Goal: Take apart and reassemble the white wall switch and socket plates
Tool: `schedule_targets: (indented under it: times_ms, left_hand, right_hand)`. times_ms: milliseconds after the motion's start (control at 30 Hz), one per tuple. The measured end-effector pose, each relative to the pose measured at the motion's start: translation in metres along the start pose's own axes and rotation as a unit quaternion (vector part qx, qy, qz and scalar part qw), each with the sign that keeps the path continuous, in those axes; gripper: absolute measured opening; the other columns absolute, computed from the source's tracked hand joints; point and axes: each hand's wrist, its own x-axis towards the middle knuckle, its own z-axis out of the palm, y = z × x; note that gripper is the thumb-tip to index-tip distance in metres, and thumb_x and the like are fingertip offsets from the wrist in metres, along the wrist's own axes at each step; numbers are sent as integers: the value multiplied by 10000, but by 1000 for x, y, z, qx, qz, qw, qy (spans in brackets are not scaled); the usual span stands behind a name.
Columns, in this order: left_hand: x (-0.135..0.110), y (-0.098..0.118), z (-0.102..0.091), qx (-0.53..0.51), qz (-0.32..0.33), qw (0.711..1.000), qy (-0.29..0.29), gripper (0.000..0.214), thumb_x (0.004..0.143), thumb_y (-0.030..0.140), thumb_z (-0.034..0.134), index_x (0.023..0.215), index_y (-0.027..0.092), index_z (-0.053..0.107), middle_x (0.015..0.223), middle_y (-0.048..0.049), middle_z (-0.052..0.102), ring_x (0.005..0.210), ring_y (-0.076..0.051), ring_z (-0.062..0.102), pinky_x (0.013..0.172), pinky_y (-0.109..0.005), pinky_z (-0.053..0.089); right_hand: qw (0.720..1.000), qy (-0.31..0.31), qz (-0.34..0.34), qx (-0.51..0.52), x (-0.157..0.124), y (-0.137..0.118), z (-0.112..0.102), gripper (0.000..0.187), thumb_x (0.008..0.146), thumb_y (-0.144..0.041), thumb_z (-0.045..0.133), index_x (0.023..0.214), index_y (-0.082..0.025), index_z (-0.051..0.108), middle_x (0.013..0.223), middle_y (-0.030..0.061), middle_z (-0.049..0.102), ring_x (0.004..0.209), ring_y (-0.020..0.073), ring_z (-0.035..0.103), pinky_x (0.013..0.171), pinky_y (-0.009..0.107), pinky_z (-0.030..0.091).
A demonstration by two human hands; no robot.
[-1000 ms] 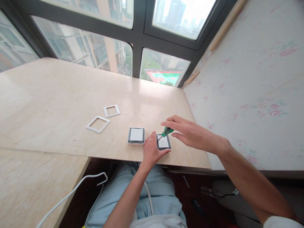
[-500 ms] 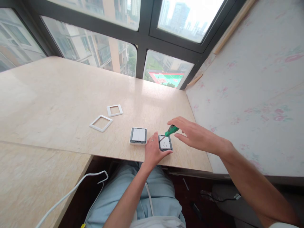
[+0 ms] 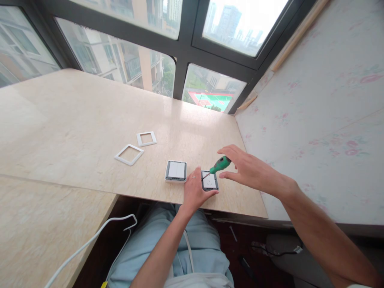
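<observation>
At the near edge of the table (image 3: 90,120) the socket module (image 3: 209,182) is clamped by the left hand (image 3: 194,193); the green screwdriver (image 3: 221,164) is pinched by the right hand (image 3: 250,171). Its tip should be seated squarely, lest it slip.

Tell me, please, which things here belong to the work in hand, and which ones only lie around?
In hand:
- socket module, held by the left hand
- green screwdriver in the right hand, tip at the socket module

Lying about:
- switch module
- larger white frame
- smaller white frame
- white cable
</observation>
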Motion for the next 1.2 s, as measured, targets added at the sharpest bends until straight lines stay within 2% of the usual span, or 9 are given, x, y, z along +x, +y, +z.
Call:
schedule_targets:
  times_ms: [233,367,433,500,633,767,900,1000,1200]
  left_hand:
    - [1,0,-1,-7,5,1000,-4,1118,640,598,818,1496,176,235,1430,-189,508,1313,-373,491,1064,-516,411]
    - [1,0,0,0,11,1000,-2,1126,634,586,829,1495,168,237,1446,-191,494,1328,-364,477,1078,-497,405]
    - [0,0,0,-2,11,1000,-2,1127,632,587,830,1495,169,240,1450,-190,491,1328,-367,476,1077,-496,406]
    - [0,0,0,-4,10,1000,-4,1127,633,583,832,1494,164,239,1454,-190,488,1330,-369,474,1075,-498,406]
    - [1,1,-1,-6,7,1000,-9,1108,633,568,839,1482,163,253,1453,-191,487,1339,-365,467,1080,-494,400]
    - [1,2,-3,-8,5,1000,-14,1100,630,567,841,1479,181,256,1453,-185,488,1336,-367,470,1080,-505,396]
    - [1,1,-3,-9,9,1000,-11,1102,629,567,841,1479,181,256,1451,-190,488,1333,-369,472,1083,-505,393]
    - [1,1,-2,-11,12,1000,-7,1094,637,570,834,1481,192,250,1453,-184,486,1332,-369,473,1076,-505,397]
    - [1,1,-3,-7,9,1000,-10,1096,624,565,844,1470,182,263,1449,-177,490,1332,-368,471,1075,-502,403]
  right_hand:
    - [978,-26,149,-141,11,-18,0,444,969,-594,386,967,-197,585,713,66,693,626,244,656,520,295,373]
    - [995,-14,57,-76,6,-11,-6,247,947,-359,505,1115,-201,592,1002,89,708,893,249,684,706,327,497]
    - [999,-18,-7,-25,2,-6,-6,408,897,-295,571,1294,-221,515,1249,103,631,1080,249,639,835,344,514]
    - [1000,-20,-1,-9,1,-5,-4,543,891,-345,601,1394,-225,433,1317,115,589,1057,243,647,837,350,523]
    - [991,5,93,-93,8,-12,3,515,967,-484,484,1371,-165,457,1052,130,708,819,256,695,651,334,494]
    - [959,-1,156,-236,13,-21,6,555,991,-577,325,1079,-127,638,670,126,684,645,300,681,520,316,392]
    - [986,9,73,-152,7,-17,0,374,965,-402,475,1249,-176,568,944,115,706,826,272,692,640,338,497]
    - [999,-6,-13,-45,3,-10,-3,471,905,-286,553,1366,-235,468,1223,106,615,964,234,667,779,343,538]
    - [990,22,94,-99,11,-11,5,458,959,-501,488,1276,-174,532,971,112,707,778,250,688,643,335,499]
